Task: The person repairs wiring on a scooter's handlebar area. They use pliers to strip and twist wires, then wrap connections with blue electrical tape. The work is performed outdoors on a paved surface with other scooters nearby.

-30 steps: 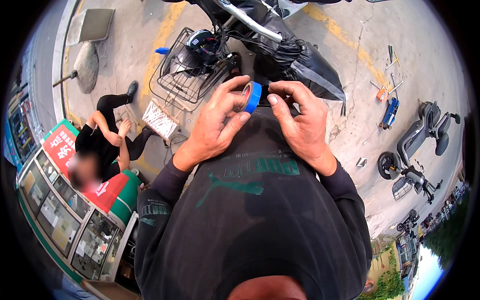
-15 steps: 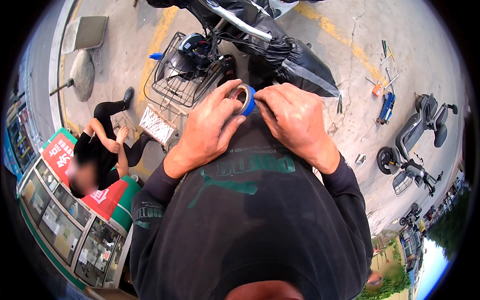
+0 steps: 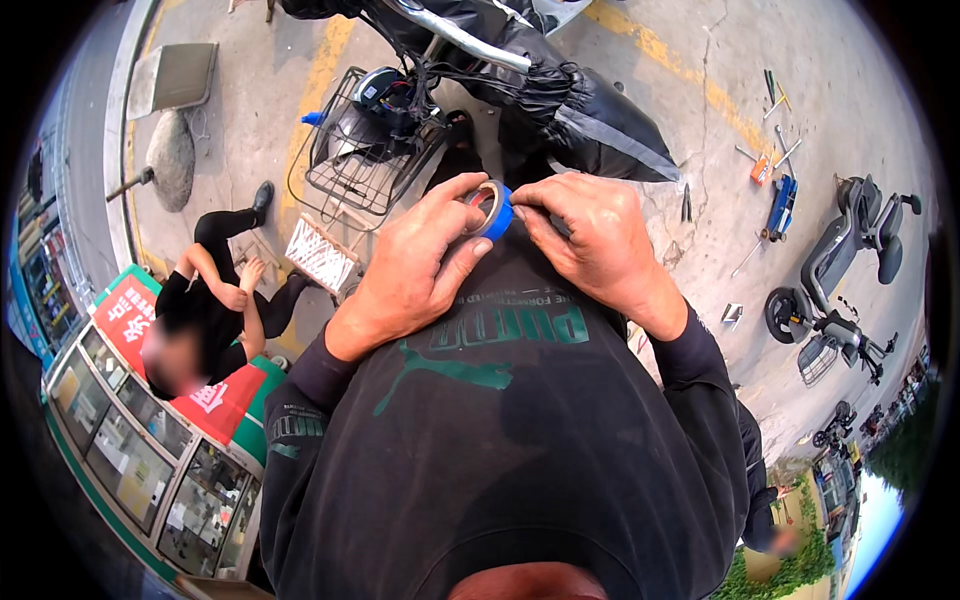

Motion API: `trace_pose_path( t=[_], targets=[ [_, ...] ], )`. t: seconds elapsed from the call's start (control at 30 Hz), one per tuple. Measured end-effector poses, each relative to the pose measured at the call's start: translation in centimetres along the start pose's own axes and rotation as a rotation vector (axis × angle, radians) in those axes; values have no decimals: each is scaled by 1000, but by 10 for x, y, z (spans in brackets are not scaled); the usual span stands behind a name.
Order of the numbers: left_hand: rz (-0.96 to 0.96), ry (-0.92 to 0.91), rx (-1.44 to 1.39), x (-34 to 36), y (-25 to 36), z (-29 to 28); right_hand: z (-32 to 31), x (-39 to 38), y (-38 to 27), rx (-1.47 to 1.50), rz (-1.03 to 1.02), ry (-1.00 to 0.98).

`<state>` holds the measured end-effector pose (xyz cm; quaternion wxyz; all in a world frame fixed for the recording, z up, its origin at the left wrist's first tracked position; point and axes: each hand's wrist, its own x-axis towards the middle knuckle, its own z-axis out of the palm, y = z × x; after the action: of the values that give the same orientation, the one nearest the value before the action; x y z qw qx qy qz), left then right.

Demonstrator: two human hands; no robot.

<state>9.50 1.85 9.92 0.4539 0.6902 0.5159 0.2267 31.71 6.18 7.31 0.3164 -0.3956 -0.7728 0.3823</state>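
Observation:
In front of my chest, my left hand (image 3: 415, 265) is closed around a roll of blue tape (image 3: 497, 213), its fingers and thumb gripping the ring from the left. The roll is tilted, so its pale inner core shows. On the other side my right hand (image 3: 600, 235) is closed, thumb and forefinger pinched at the roll's outer edge. Whether a loose tape end is between these fingertips is too small to tell. Beyond my hands stands a scooter with a black padded cover (image 3: 610, 125), a silver handlebar (image 3: 465, 38) and a wire basket (image 3: 365, 165).
To the left a person in black (image 3: 205, 330) sits beside a white-topped stool (image 3: 320, 253). A grey stone (image 3: 172, 160) lies farther out. On the ground at right are a blue floor jack (image 3: 782, 208), an orange box (image 3: 762, 170) and a parked grey scooter (image 3: 835, 260).
The roll has turned slightly and sits a little lower, with both hands still on it. My view has shifted slightly; another person now shows more at the lower right.

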Motion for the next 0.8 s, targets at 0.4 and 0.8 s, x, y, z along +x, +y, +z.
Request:
trace_pose_path(
  t=[0.4, 0.8],
  targets=[
    [-97, -61, -123, -10, 5, -5, -1, 0, -7, 391, 401, -153],
    [-161, -60, -271, -31, -4, -14, 19, 2, -18, 43, 189, -15]
  ],
)
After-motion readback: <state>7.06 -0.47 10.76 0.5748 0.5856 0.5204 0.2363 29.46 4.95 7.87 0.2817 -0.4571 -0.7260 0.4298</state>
